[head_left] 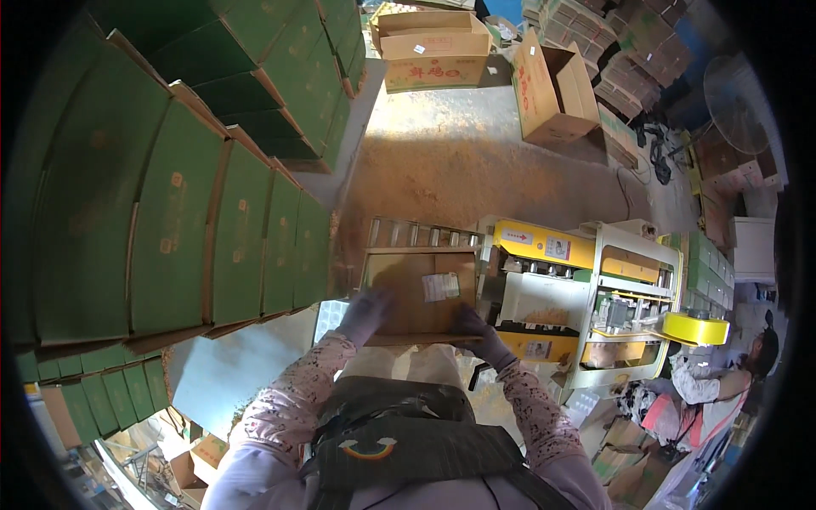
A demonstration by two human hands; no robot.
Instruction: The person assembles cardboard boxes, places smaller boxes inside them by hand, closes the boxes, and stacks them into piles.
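1. Head view: cardboard box just left of the yellow machine, its white label too small to read.
2. Left hand blurs at its left side, grip unclear; right hand grips its near-right corner.
3. Red characters mark a carton beyond.

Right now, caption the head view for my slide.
Left hand and right hand at a box beside a yellow machine.
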